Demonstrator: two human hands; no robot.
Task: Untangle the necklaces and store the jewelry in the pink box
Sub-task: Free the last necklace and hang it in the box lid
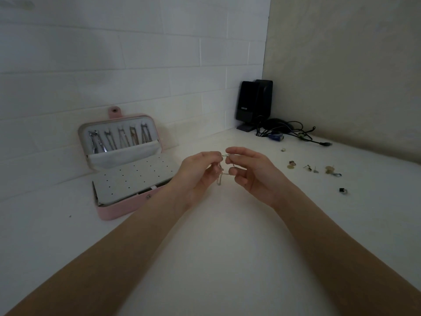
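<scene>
Two bare forearms reach in from the near edge of the white surface and meet in the middle, held a little above it. Left hand and right hand face each other with fingertips almost touching, and between them hangs a thin necklace. Each hand pinches the chain near its top between thumb and forefinger, fingers curled; the rest of the chain drops in a short loop below the grips, so its long axis runs roughly straight down between the palms. Whether a knot remains in it is too small to tell.

Off to the left, beyond the left hand, the pink box lies open against the tiled wall, its lid propped up. Five chains already hang in a row inside the lid, above a pale fabric pocket, and a perforated white panel covers the base. The left hand is the nearer one to the box, so carrying the chain over would mean moving leftward and away from the person.

To the right, well apart from the hands, small earrings and rings are scattered on the surface, not yet stored. A black speaker and a tangle of cables sit in the far corner.
</scene>
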